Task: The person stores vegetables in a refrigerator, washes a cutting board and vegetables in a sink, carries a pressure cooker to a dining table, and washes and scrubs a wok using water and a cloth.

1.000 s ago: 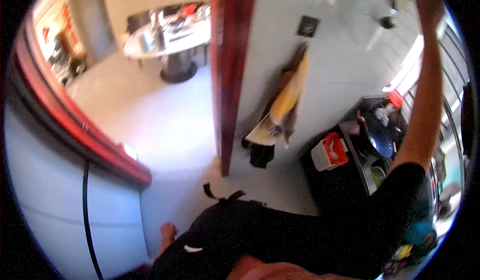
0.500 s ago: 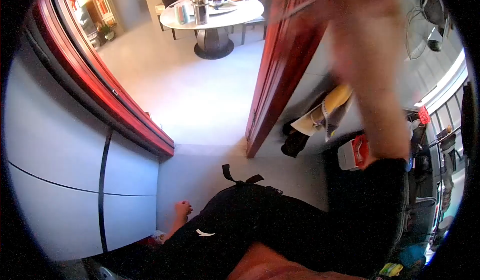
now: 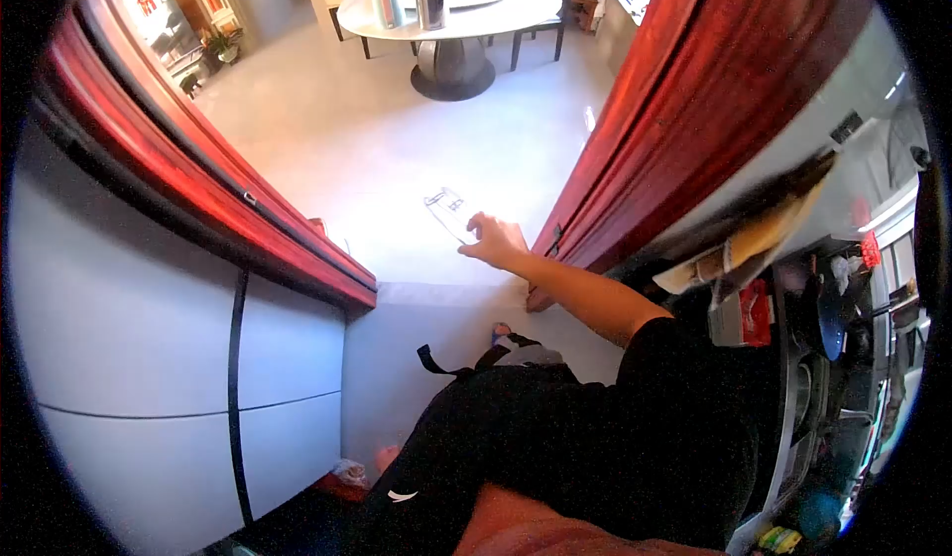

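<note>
My right hand (image 3: 493, 242) is stretched out over the doorway, thumb and fingers pinched on the near end of a see-through item with dark markings (image 3: 445, 207). That item has a thin outline, a bit like a drinking glass, and almost blends into the bright floor behind it; its exact kind is unclear. Low at my side, my left hand (image 3: 387, 457) is a small blurred patch partly hidden by my black clothing, so its fingers do not show.
Red wooden door frames (image 3: 635, 149) stand on both sides of the doorway. Beyond them is a round white table (image 3: 496, 22) with a shaker, bowls and chairs. Pale cabinets (image 3: 139, 338) line the left. Hanging cloths (image 3: 759, 234) and a cluttered counter are at right.
My right hand has come down from the upper right to the middle of the doorway. My left hand has dropped back beside my body. The view has shifted, with the right door frame now larger.
</note>
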Tool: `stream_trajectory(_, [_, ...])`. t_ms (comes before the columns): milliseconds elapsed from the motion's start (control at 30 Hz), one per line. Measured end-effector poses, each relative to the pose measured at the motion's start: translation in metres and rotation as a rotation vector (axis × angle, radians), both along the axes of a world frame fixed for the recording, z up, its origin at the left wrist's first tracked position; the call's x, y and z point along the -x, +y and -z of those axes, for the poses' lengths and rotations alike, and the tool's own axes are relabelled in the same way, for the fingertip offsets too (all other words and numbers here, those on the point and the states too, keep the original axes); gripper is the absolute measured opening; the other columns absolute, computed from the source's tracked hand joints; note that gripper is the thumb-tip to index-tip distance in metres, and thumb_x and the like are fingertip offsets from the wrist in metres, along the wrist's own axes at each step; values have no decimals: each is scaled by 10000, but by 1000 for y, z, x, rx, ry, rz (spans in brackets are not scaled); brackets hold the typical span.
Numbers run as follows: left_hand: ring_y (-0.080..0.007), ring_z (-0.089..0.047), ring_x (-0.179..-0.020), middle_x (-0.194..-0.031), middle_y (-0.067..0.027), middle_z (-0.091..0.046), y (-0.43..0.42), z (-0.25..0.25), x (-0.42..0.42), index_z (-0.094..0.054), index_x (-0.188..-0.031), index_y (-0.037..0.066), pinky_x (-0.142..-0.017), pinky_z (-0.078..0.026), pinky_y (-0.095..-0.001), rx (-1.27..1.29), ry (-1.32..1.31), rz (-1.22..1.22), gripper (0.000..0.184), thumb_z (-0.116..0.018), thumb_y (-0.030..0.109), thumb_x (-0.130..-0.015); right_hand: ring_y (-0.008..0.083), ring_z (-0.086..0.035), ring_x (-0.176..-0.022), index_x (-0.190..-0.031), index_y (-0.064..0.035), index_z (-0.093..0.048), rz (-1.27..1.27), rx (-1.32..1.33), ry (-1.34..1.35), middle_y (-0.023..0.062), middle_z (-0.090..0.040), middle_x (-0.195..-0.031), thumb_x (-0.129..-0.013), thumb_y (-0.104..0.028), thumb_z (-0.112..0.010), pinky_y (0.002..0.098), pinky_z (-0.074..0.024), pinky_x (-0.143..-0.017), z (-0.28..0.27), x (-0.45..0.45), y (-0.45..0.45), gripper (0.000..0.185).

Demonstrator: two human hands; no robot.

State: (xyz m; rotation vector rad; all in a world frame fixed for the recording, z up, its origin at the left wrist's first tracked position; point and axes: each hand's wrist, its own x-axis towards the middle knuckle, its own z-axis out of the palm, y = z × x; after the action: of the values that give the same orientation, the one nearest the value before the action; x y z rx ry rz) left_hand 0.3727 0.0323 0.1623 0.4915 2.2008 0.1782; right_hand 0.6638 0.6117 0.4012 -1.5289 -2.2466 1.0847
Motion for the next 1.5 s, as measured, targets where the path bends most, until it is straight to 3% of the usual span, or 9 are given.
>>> stream_trajectory(200, [-256, -655, -690, -769, -157, -666, -1, 4, -28, -677, -911, -13, -656, -498, -400, -64, -1, -144, 370, -586, 345, -907, 227, -478, -788, -974, -92, -538, 283, -169, 318, 74, -496, -814, -609, -310, -846, 392, -420, -683, 160, -23, 48, 525])
stream_trajectory(433, [-258, -651, -707, -768, -159, -666, 35, -1, -37, -683, -927, -8, -675, -493, -395, -180, 35, -196, 388, -592, 368, -900, 149, -653, -803, -1056, -65, -610, 461, 126, -78, 32, -647, -828, -651, -382, -837, 331, -525, -729, 78, -33, 66, 562])
stream_trajectory(667, [-253, -646, -736, -773, -158, -673, 84, 44, -17, -694, -966, 4, -707, -490, -374, -387, 144, -81, 436, -598, 422, -892, 143, -646, -772, -1114, -106, -607, 707, 395, 130, 17, -648, -881, -664, -373, -828, 318, -533, -722, 100, -39, 95, 568])
stream_trajectory(900, [-224, -651, -749, -817, -145, -692, 169, 69, 38, -701, -962, 16, -734, -504, -345, -202, -5, -23, 418, -581, 410, -889, 161, -629, -809, -1058, -113, -620, 595, 58, -38, 10, -618, -855, -675, -288, -838, 315, -516, -733, 102, -79, 160, 475])
stream_trajectory(1033, [-228, -654, -720, -800, -125, -703, 234, 29, 47, -693, -963, -15, -706, -511, -349, -229, 142, 33, 335, -534, 272, -895, 202, -634, -844, -1024, -121, -611, 520, -175, -156, 35, -613, -903, -684, -241, -826, 340, -509, -751, 73, -105, 204, 419])
stream_trajectory(1133, [-184, -630, -590, -761, -85, -659, 309, -56, 46, -645, -987, -10, -496, -495, -290, -348, -283, -577, 266, -544, 229, -925, 237, -638, -915, -1063, -135, -592, 458, -369, -239, 40, -614, -1000, -706, -209, -807, 363, -507, -774, 69, -120, 235, 423])
stream_trajectory(1333, [-168, -608, -596, -776, -71, -658, 361, -117, 42, -643, -953, 14, -535, -497, -298, -295, -44, -522, 274, -542, 268, -944, 291, -627, -965, -1100, -148, -571, 302, -497, -310, 69, -586, -1035, -778, -79, -707, 414, -508, -798, 56, -140, 326, 356])
stream_trajectory(1433, [-170, -597, -620, -773, -82, -674, 286, -37, 57, -669, -875, 1, -584, -489, -303, -274, -95, -430, 317, -551, 287, -945, 308, -627, -944, -1098, -144, -571, 248, -544, -309, 70, -584, -1051, -761, -74, -711, 418, -506, -779, 77, -143, 380, 371])
stream_trajectory(1500, [-178, -595, -641, -767, -99, -686, 276, -54, 25, -685, -840, -21, -614, -488, -304, -255, 85, -318, 334, -600, 290, -927, 312, -620, -966, -1089, -144, -575, 240, -501, -273, 77, -578, -1050, -759, -48, -694, 420, -504, -787, 87, -139, 408, 365])
